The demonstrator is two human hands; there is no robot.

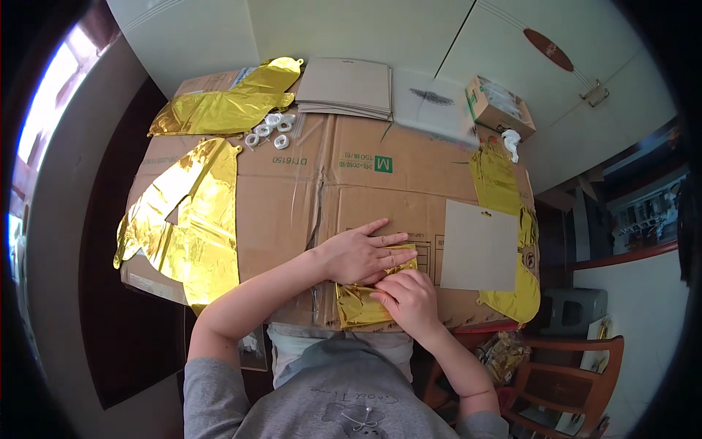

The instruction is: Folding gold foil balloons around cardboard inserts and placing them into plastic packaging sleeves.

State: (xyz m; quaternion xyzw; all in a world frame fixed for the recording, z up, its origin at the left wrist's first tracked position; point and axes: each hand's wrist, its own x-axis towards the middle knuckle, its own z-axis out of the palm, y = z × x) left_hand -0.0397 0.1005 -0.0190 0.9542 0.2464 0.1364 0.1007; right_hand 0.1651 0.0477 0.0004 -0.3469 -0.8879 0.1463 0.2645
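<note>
Pressing down on a folded piece of gold foil, your two hands meet at the near edge of the flattened cardboard that covers the table. Your left hand lies flat and spread wide, palm down, fingers pointing right across the upper part of the foil. Your right hand sits just below it, fingers curled and bunched, pinching or pushing the foil where the two hands touch; whether it truly grips the sheet you cannot tell from here. The foil itself lies crumpled on the cardboard right in front of your chest, partly hidden under both hands.

Just to the right of your hands rests a plain grey card, and beyond it a long gold foil strip runs along the right edge of the cardboard. To your left a large gold foil balloon shape lies flat. Farther off, another gold foil shape lies at the far left, with a cluster of small white ribbon rolls beside it. At the far edge sit a stack of grey cards, a clear plastic bag and a small open box.
</note>
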